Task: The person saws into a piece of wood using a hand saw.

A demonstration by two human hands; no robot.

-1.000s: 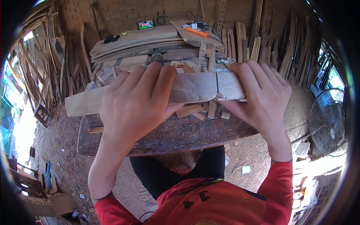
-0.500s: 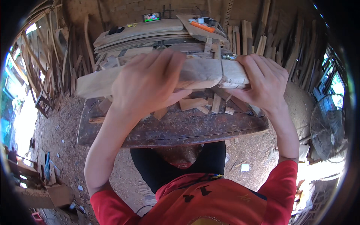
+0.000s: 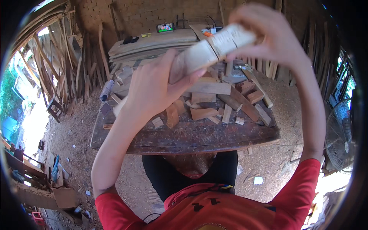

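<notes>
A pale, rough wooden plank [image 3: 195, 57] with a dark line across it near its right end is held in the air, slanting up to the right. My left hand [image 3: 151, 86] is wrapped around its lower left part. My right hand [image 3: 274, 36], blurred and higher up, grips the upper end. Beneath them, many wooden blocks and offcuts [image 3: 203, 113] lie on a dark, worn wooden bench [image 3: 191, 138].
Stacked boards [image 3: 153, 36] at the back carry a small lit screen [image 3: 165, 27] and an orange power strip [image 3: 209, 33]. Long wood strips [image 3: 71, 69] lean along the walls. A standing fan [image 3: 337, 134] is at the right, and scraps lie on the dirt floor [image 3: 65, 149].
The plank has gone from nearly level to steeply slanted, its right end lifted. My right hand has moved up and away with it; more of the offcuts on the bench now show.
</notes>
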